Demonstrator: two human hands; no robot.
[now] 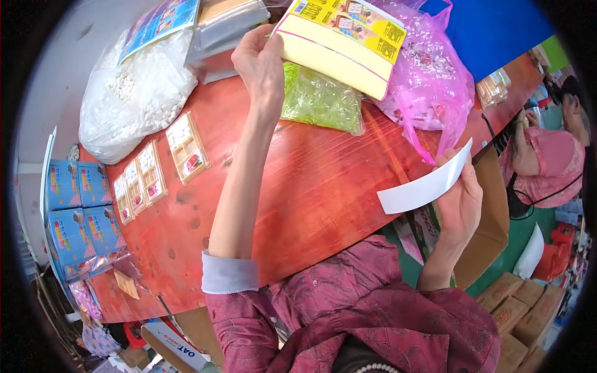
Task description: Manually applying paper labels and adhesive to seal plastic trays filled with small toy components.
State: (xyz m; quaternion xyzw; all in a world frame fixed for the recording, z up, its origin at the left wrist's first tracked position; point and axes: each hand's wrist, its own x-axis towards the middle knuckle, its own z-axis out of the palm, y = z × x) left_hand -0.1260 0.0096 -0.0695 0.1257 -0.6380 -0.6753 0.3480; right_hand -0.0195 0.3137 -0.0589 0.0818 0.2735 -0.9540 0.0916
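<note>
My left hand (261, 65), raised over the far side of the table, pinches the left edge of a yellow printed sheet (339, 53). Pale yellow bands cross the sheet's near part. At the table's right edge, my right hand (459, 202) grips a curved white paper strip (426, 186) between thumb and fingers. A green clear plastic bag (326, 102) lies under the sheet. Beside it slumps a pink plastic bag (429, 74), its handle hanging close to my right hand. Small wooden compartment trays (188, 148) with white and red pieces rest left of my left forearm.
A clear bag of white pieces (134, 93) sits at the far left, near stacked clear plastic packs (227, 34). Blue printed boxes (78, 208) line the left edge. An open cardboard box (488, 227) stands below the right edge. Another person (544, 152) sits at the right.
</note>
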